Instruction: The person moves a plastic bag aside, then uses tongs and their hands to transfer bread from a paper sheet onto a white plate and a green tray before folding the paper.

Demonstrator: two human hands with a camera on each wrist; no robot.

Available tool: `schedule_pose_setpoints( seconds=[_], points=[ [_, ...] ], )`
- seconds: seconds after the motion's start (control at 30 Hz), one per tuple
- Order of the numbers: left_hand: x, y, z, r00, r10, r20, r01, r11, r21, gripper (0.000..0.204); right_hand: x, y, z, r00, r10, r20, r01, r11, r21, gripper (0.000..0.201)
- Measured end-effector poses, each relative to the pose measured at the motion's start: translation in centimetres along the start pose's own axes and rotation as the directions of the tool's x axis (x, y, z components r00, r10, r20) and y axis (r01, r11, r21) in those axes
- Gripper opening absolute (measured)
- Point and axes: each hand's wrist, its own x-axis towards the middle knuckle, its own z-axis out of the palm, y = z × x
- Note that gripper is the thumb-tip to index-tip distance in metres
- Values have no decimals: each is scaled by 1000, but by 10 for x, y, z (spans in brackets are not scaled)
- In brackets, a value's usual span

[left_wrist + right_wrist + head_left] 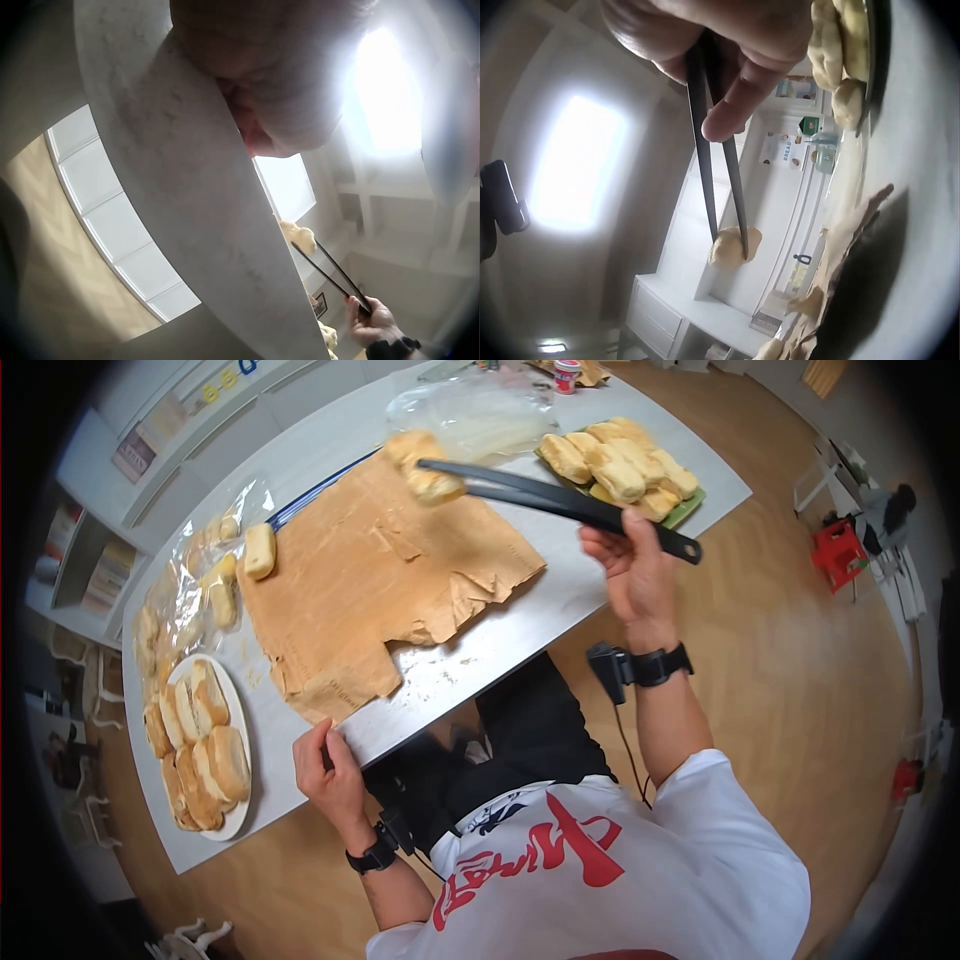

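My right hand (640, 575) grips black tongs (560, 505) near their back end. A pale bread roll (425, 465) is pinched between the tong tips, over the far part of a torn brown paper sheet (350, 570). In the right wrist view the same roll (733, 247) hangs between both tong arms. My left hand (332, 775) rests at the table's near edge, close to the paper's lower corner, its fingers loosely curled around nothing. At the right, a green plate (688, 508) bears a pile of bread rolls (620, 468).
On the left, a white oval plate (246, 785) holds several split rolls (205, 745). Clear plastic bags (180, 585) with more rolls lie beyond it, and one roll (260, 550) sits at the paper's left edge. Another plastic bag (470, 410) and a small red-and-white cup (566, 375) stand farther back.
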Motion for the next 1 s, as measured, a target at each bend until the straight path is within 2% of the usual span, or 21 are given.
schedule_pose_setpoints(
  seconds=[0.23,0.33,0.5,0.63,1.0],
  points=[
    [-2,-3,3,1000,-19,2,19,999,-27,14,38,-96,-111,950,-299,-84,287,949,-131,26],
    [-2,-2,3,999,-33,13,33,999,-29,14,49,-129,-155,931,-349,-109,327,928,-177,24],
    [-1,-5,4,1000,-11,24,11,1000,-2,14,68,-153,-206,926,-348,-145,304,917,-257,23],
    [-1,-3,4,999,-14,30,14,1000,17,14,85,-161,-229,930,-326,-169,270,919,-288,23],
    [-1,-5,6,999,-29,32,28,999,33,14,112,-164,-237,973,-224,-51,196,925,-325,25]
  ],
)
